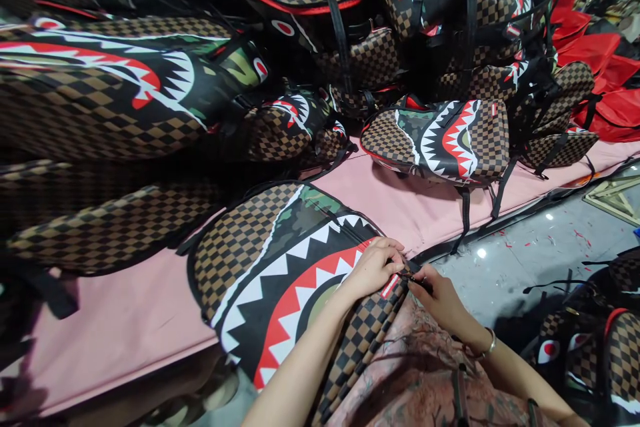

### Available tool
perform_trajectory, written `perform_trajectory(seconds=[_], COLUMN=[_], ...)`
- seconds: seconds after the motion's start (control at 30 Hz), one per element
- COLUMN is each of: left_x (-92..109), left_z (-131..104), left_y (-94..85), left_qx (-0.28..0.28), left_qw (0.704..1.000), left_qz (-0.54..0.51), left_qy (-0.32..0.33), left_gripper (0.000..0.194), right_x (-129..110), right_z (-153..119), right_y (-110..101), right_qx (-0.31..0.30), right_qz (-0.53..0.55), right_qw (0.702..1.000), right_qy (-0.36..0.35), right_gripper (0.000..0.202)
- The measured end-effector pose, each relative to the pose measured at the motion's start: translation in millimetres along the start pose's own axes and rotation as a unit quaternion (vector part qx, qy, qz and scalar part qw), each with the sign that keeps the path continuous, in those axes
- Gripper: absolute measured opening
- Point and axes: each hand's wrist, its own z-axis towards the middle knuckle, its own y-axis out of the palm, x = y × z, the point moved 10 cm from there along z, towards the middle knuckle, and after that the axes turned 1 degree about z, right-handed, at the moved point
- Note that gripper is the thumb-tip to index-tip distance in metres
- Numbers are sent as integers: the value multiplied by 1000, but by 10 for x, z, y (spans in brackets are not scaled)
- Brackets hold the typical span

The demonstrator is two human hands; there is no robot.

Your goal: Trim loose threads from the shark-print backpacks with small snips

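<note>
A brown-and-black checkered backpack with a shark-mouth print (pixel 280 267) lies across the table's front edge, its near end against my body. My left hand (pixel 376 267) rests on its near right corner beside a small red label (pixel 389 285), fingers curled on the edge. Just to the right, my right hand (pixel 436 293) pinches a dark piece of the bag's edge between thumb and fingers. The two hands are close together but apart. What lies under the left fingertips is too small to make out.
Similar backpacks are piled along the back and left of the pink-covered table (pixel 150 307). One shark-print bag (pixel 440 140) lies ahead. Red bags (pixel 590 53) stand at the far right. More bags (pixel 590 353) sit low at the right, near the grey floor (pixel 520 253).
</note>
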Motion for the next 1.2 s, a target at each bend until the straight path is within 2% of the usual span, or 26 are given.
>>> perform_trajectory(seconds=[0.1,0.17,0.27,0.33,0.37,0.43,0.53,0.63,0.73,0.87,1.1,1.2], left_x=[-62,-155,-275,-237,-189,-80,72,187,215,168,191,192], left_z=[10,-19,-215,-401,-489,-651,-859,-972,-1008,-1067,-1133,-1132], left_y=[-62,-189,-444,-545,-547,-464,-287,-197,-150,-154,-157,-152], left_qx=[35,96,207,241,236,191,132,145,177,221,235,236], left_qw=[998,992,973,967,969,979,984,970,958,956,956,955], left_qz=[-42,-62,-35,13,33,63,106,174,208,183,164,166], left_qy=[-18,-50,-99,-87,-67,-18,47,84,83,61,70,66], left_gripper=[9,11,22,25,30,39,32,24,17,16,17,18], right_x=[81,181,337,403,428,457,419,330,293,256,219,228], right_z=[24,19,-22,-73,-109,-207,-417,-597,-666,-721,-699,-685], right_y=[22,-9,-38,-18,9,117,401,654,792,906,1031,1086], right_qx=[-16,-1,18,10,1,-37,-137,-211,-226,-256,-218,-205], right_qz=[49,111,224,302,343,419,484,510,524,525,579,591], right_qw=[999,993,970,946,930,891,833,789,764,737,683,677], right_qy=[13,41,92,118,132,167,228,270,300,341,388,388], right_gripper=[19,23,30,33,34,36,40,44,45,45,47,47])
